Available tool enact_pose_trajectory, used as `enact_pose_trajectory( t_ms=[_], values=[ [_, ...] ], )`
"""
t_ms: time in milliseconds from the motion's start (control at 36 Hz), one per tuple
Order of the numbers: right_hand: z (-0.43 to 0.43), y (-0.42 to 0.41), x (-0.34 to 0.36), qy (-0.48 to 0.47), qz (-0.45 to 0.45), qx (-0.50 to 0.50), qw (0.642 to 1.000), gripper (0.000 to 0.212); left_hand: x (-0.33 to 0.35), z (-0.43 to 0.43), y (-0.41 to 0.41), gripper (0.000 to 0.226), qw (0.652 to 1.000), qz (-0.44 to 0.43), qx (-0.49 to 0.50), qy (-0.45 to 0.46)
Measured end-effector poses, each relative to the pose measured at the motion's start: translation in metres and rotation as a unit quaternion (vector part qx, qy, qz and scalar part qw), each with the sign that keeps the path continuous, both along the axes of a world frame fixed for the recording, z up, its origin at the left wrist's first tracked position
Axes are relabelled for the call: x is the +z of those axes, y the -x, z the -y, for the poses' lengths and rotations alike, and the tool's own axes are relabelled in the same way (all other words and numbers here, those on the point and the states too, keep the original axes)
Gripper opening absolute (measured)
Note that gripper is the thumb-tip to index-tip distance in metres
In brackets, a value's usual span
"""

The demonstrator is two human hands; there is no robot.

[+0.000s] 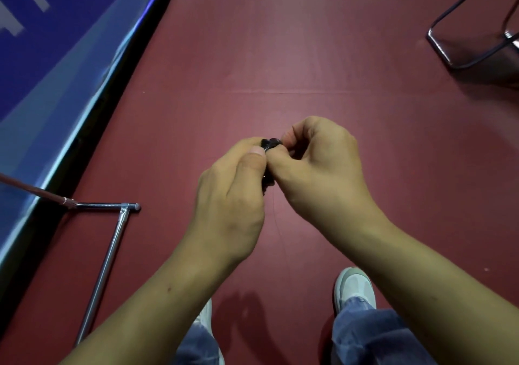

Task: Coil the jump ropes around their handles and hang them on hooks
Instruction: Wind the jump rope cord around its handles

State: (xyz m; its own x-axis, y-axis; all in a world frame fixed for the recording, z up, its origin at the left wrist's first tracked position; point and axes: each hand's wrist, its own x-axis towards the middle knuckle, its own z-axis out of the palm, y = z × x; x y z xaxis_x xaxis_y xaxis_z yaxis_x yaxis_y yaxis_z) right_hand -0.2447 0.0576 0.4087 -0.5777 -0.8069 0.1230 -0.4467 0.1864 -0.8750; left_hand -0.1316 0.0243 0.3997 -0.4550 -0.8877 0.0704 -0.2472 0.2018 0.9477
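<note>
The left hand (pixel 233 196) and right hand (pixel 317 162) pinch dark handles (pixel 270 142); banner (pixel 42 55) lettering unreadable.

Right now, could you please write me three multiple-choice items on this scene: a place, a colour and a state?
1. Where is the metal bar frame? A lower left; B upper right; C top centre.
2. What colour is the floor? A green; B dark red; C grey.
3. How are the dark handles held? A lying on the floor; B gripped from both sides; C hung on a hook.
Answers: 1 A, it stands beside the blue panel at lower left. 2 B, it is dark red all round. 3 B, the left hand and right hand both grip them.
</note>
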Motion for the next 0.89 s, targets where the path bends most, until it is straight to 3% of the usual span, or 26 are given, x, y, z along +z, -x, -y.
enact_pose_trajectory(
  t_ms=[333, 444, 528, 611, 889],
  values=[
    [0.002, -0.008, -0.007, 0.013, -0.125, -0.017, 0.992, 0.010, 0.000, 0.006, 0.006, 0.034, 0.997, 0.010, 0.042, -0.065],
    [0.000, -0.009, -0.008, 0.011, -0.141, -0.011, 0.990, 0.010, -0.001, 0.010, 0.006, 0.037, 0.988, -0.031, 0.031, -0.149],
    [-0.002, -0.012, -0.008, 0.009, -0.134, -0.003, 0.991, 0.012, -0.001, 0.013, 0.004, 0.042, 0.971, -0.052, 0.015, -0.234],
    [-0.003, -0.012, -0.007, 0.013, -0.110, -0.002, 0.994, 0.012, -0.002, 0.017, 0.003, 0.033, 0.952, -0.088, -0.005, -0.294],
    [-0.009, -0.006, 0.003, 0.027, 0.001, 0.064, 0.998, 0.007, -0.002, 0.024, -0.006, 0.032, 0.939, -0.134, -0.035, -0.316]
  ],
)
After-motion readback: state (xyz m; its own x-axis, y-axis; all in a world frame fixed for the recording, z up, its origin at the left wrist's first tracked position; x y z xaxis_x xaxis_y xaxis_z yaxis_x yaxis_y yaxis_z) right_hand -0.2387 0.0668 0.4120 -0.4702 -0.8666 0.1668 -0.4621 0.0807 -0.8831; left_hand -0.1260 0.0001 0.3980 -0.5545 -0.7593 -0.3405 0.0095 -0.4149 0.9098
